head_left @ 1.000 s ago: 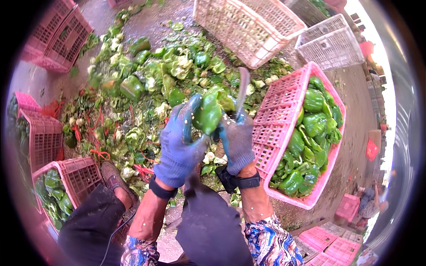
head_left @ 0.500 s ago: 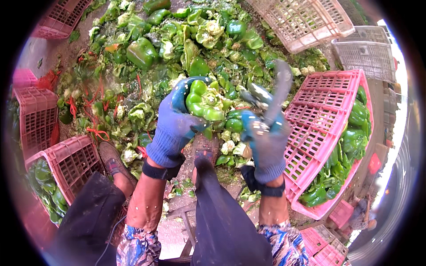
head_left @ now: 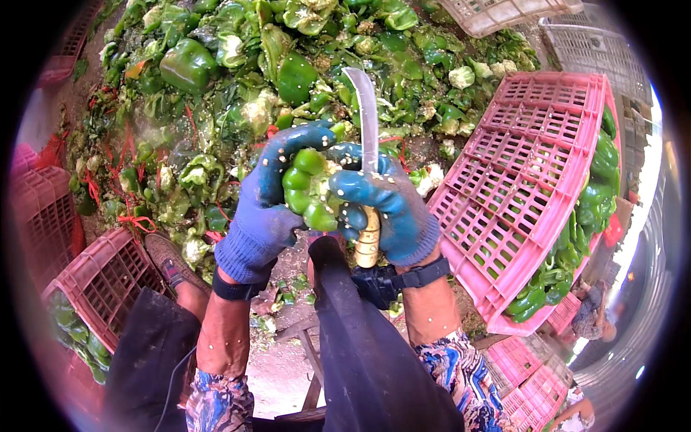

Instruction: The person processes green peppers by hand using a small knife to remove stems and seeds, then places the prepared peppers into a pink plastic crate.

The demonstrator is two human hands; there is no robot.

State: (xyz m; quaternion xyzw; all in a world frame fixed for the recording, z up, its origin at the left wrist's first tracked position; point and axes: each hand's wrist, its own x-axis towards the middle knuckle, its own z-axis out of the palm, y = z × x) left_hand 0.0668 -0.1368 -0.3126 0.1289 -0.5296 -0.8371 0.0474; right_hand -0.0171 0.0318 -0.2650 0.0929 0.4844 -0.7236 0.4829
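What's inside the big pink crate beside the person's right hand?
Green peppers show at the open side of the pink crate. Its slotted wall covers much of the inside, so what lies beneath the visible peppers cannot be told.

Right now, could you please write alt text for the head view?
A gloved left hand holds a green bell pepper while the gloved right hand grips a curved-bladed knife by its pale handle. Beyond lie scattered pepper scraps; at right, a pink crate holds green bell peppers.

Glossy pepper (head_left: 296, 189); smooth metal knife blade (head_left: 368, 119); plastic crate (head_left: 520, 180).
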